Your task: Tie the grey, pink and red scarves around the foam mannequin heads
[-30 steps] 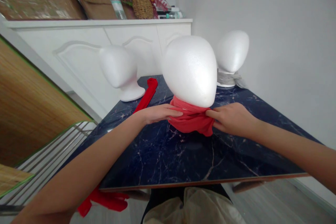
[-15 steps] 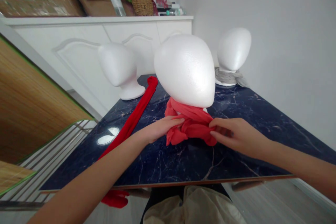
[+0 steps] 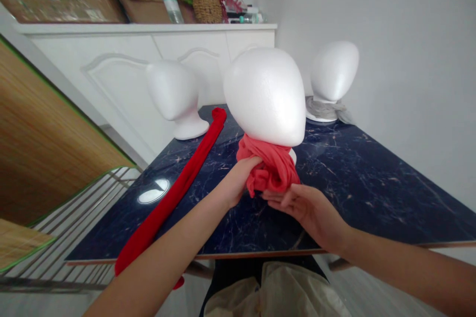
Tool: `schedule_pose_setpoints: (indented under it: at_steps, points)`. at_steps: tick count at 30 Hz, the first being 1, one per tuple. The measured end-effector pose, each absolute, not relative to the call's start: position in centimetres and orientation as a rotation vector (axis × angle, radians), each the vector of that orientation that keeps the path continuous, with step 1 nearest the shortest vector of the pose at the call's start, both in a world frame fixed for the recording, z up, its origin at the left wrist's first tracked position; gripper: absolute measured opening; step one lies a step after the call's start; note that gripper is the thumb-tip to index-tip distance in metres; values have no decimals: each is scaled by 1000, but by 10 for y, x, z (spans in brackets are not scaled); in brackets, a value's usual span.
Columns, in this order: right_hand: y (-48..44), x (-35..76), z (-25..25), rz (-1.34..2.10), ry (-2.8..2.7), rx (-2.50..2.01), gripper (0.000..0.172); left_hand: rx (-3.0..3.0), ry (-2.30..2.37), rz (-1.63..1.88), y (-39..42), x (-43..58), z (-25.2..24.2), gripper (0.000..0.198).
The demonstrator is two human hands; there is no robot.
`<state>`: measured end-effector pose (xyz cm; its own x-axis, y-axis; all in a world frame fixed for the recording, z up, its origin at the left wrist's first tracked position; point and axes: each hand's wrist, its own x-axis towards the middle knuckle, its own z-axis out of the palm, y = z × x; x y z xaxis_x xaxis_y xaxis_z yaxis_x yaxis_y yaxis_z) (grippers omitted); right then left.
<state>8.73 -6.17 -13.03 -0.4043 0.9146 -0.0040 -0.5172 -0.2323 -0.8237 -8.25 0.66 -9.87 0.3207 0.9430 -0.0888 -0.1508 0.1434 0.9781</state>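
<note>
Right hand: open, palm up (image 3: 297, 210), just under the scarf's lower folds.
Left hand: fingers (image 3: 245, 171) against the scarf's left side; cannot tell whether gripping.
Scarf: bunched coral-red fabric (image 3: 269, 166) around the neck of a white foam mannequin head (image 3: 264, 94).
Table: dark blue marble top (image 3: 345, 198), with a long red fabric strip (image 3: 174, 198) lying left of the scarf.
Far: two more white foam mannequin heads, left (image 3: 174, 94) and right (image 3: 334, 72).

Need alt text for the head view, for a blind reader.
The left hand presses a red scarf wrapped around the neck of a white foam mannequin head, and the right hand is cupped at its lower edge. A long darker red cloth lies across the dark marble table.
</note>
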Motion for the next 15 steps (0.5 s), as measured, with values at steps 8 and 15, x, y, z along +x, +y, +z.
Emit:
schedule_pose_setpoints:
  at_steps: [8, 15]
  points:
    - [-57, 78, -129, 2096, -838, -669, 39, 1269, 953, 811, 12, -86, -91, 34]
    - [-22, 58, -113, 1937, -591, -827, 19, 2325, 1525, 466, -16, -94, -69, 36]
